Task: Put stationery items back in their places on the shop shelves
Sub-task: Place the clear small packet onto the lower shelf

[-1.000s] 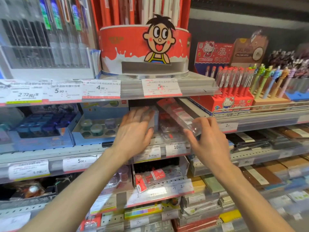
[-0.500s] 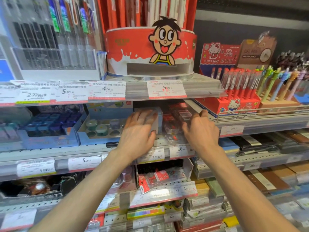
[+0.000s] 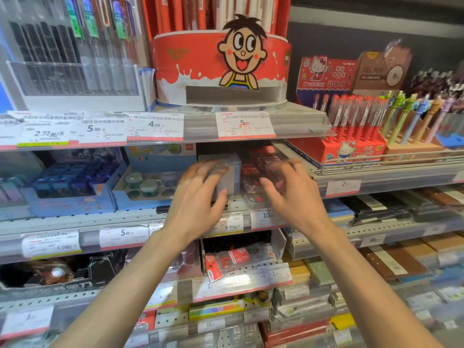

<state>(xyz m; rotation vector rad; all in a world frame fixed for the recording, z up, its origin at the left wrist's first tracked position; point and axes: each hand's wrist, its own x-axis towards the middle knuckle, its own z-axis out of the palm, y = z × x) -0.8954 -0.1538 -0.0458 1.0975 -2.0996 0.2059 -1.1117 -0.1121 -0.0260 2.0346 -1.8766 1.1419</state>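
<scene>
**Both hands at the middle shelf, settling packets into their slot**

The left hand [image 3: 198,197] lies spread, fingers fairly straight, against the front of a small pale box [image 3: 227,172] just beyond its fingertips. The right hand [image 3: 288,192] sits just beside it, fingers bent over clear packets with red contents [image 3: 256,172]; motion blur hides whether it actually pinches one or only pushes, so I cannot tell its grip. The packets lie directly ahead of the right fingers, between the pale box and the shelf's end.

To do this well, I'd judge the left hand should brace the box while the right slides the packets fully back, flat and square, keeping the price tags [image 3: 266,218] below the wrists readable.

Left of the left hand sit a tray of small round pots [image 3: 148,184] and a blue tray [image 3: 72,182]. Above the hands stands a red cartoon drum display [image 3: 221,66]; beyond the right hand, red pens in a stand [image 3: 351,129]. Below the forearms, more shelves carry packets and notebooks.
</scene>
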